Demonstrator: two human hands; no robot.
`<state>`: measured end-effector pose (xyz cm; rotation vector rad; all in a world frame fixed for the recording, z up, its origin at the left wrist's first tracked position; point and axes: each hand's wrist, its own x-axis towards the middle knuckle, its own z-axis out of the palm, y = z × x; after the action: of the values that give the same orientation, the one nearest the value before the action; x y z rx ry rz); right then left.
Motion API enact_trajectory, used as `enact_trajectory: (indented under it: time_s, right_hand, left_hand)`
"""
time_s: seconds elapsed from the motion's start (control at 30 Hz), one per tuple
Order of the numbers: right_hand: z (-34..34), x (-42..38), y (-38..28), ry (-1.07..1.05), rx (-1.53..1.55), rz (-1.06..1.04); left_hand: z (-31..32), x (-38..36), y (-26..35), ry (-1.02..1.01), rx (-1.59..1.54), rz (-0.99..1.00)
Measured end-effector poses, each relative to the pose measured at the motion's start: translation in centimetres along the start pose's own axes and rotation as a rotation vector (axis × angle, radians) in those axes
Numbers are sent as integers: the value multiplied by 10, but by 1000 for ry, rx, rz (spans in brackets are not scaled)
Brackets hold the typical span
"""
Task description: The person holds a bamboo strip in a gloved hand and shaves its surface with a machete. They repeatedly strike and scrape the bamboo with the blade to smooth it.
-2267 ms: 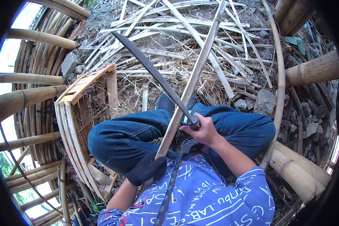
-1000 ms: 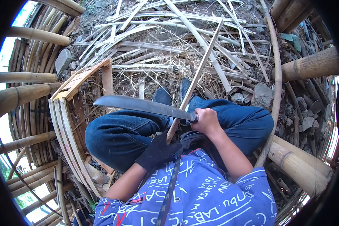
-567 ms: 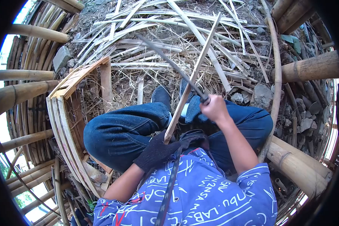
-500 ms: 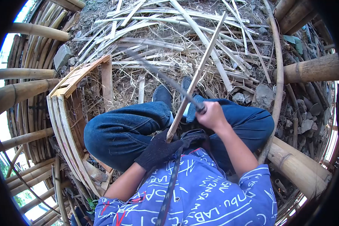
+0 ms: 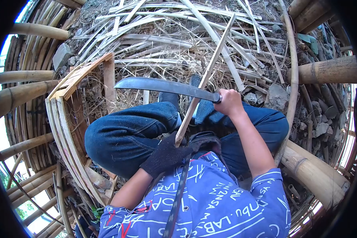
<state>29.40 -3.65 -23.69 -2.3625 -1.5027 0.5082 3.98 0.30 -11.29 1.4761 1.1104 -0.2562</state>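
A long bamboo strip [image 5: 207,73] slants up and away from my lap, its lower end held in my left hand [image 5: 167,155], which wears a dark glove. My bare right hand [image 5: 229,102] is closed around the handle of a machete [image 5: 166,86]. The long, slightly curved blade points left and crosses over the strip around its middle, above my shoes. My legs are crossed beneath, in blue jeans [image 5: 127,133].
Split bamboo strips [image 5: 158,38] lie scattered over the ground ahead. A wooden crate [image 5: 61,119] stands at my left. Thick bamboo poles [image 5: 325,70] and stones [image 5: 278,97] lie to the right, with a stacked bamboo wall [image 5: 31,91] on the left.
My right hand has moved up and slightly right along the strip. The machete, blurred and slanted before, now lies nearly level across it. My left hand stays at the strip's lower end.
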Motion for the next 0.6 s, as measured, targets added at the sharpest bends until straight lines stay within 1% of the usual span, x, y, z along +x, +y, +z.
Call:
enact_trajectory:
  time_s: [0.13, 0.2, 0.3, 0.33, 0.37, 0.4, 0.47, 0.5, 0.6]
  right_hand:
    - [1, 4, 2, 12, -7, -16]
    - [3, 6, 6, 43, -1, -57]
    - [0, 8, 8, 26, 3, -90]
    - [-2, 10, 12, 22, 3, -95]
    - [-5, 13, 22, 39, -14, 16]
    - [-8, 18, 33, 57, -30, 125]
    - [-5, 26, 69, 169, 25, 256]
    - [-11, 24, 75, 111, 99, 301]
    - [-20, 11, 63, 179, 184, 270]
  left_hand:
    - [-1, -2, 2, 14, 5, 3]
    - [-1, -1, 4, 12, -12, -2]
    - [-3, -3, 1, 6, 6, 9]
    - [-5, -4, -1, -31, 30, -2]
    - [-7, -6, -3, -68, 55, -14]
    - [-7, -9, -7, -63, 52, -18]
    - [-6, -16, -14, -44, -29, -63]
    - [-7, -14, -13, -36, -30, -60]
    - [-5, -1, -9, -23, -65, 3]
